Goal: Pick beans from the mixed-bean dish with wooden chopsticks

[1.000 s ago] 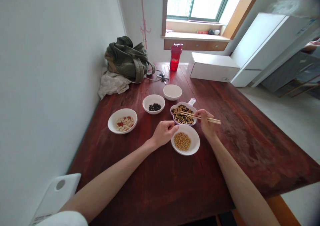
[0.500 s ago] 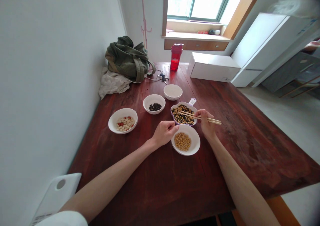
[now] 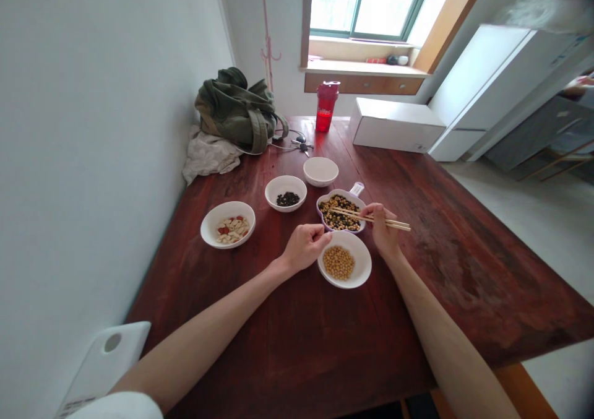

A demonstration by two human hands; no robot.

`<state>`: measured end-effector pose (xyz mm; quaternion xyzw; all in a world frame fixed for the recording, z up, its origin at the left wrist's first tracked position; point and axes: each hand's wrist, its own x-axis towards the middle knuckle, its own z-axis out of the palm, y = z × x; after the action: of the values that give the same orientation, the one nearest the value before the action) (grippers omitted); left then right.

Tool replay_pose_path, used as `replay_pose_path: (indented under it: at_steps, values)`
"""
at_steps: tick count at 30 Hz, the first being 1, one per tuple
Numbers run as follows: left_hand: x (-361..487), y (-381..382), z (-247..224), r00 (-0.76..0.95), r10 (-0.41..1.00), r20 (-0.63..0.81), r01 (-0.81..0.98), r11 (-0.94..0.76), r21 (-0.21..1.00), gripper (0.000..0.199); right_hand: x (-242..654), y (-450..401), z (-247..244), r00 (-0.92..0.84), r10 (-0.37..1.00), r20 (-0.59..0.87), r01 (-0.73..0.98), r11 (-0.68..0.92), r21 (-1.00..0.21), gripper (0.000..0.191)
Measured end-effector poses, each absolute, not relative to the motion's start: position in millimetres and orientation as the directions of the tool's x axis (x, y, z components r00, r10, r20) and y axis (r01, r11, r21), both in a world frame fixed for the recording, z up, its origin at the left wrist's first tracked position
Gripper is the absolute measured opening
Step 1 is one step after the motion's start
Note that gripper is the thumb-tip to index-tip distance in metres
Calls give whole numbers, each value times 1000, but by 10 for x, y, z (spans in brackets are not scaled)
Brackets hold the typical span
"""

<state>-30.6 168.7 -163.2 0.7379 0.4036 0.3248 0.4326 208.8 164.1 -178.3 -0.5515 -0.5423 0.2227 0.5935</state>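
Note:
My right hand [image 3: 382, 226] is closed on a pair of wooden chopsticks [image 3: 394, 223]. Their tips reach into a purple-edged dish [image 3: 357, 189] with a short handle, filled with mixed dark and yellow beans. Against the upper left rim of a white bowl [image 3: 362, 272] of yellow soybeans [image 3: 338, 263] rests my left hand [image 3: 304, 246], its fingers curled in and its thumb at the rim. Whatever those fingers may hold is hidden. Further left are a white bowl [image 3: 273, 187] with dark beans [image 3: 288, 199] and another bowl [image 3: 210, 224] with pale and reddish nuts [image 3: 233, 228].
Behind the dish stands one more white bowl [image 3: 320, 170]. Toward the back of the red-brown table [image 3: 288, 345] are a green bag [image 3: 234, 109], keys [image 3: 302, 143], a red shaker bottle [image 3: 327, 108] and a white box [image 3: 396, 125]. A wall [image 3: 93, 159] borders the left side.

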Motion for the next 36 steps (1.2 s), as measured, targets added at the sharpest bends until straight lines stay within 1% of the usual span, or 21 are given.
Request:
replay_pose_path:
  at_steps: [7,11,14,18,22,25,28,30,36]
  values:
    - [-304,1692,-1633,464,876,128,310,-296,903,47,2095,1640,-1785,327,858,396,291,308,-906,59]
    - [-304,1689,-1617,470,874,122,299,-288,910,47,2122,1683,-1818,381,853,356,219,291,-931,62]
    - [-304,1687,-1616,468,875,124,298,-288,910,48,2136,1722,-1820,451,842,295,75,293,-953,62]
    - [-300,1689,-1629,462,877,132,300,-294,908,47,2169,1750,-1751,513,840,179,-219,329,-918,57]
    - [-297,1690,-1635,461,878,133,305,-297,905,47,2244,1735,-1655,429,896,112,-434,313,-845,54]
    - [-301,1688,-1635,461,877,133,305,-297,905,47,2285,1708,-1599,314,941,122,-519,278,-808,53]
    - [-306,1688,-1639,464,877,128,303,-293,907,47,2294,1691,-1570,235,961,144,-526,250,-813,56]
    - [-308,1690,-1641,465,876,129,302,-294,907,47,2288,1691,-1574,242,958,156,-484,259,-836,58]
    - [-303,1692,-1631,464,876,130,301,-294,907,47,2238,1712,-1696,330,923,197,-235,282,-930,62]
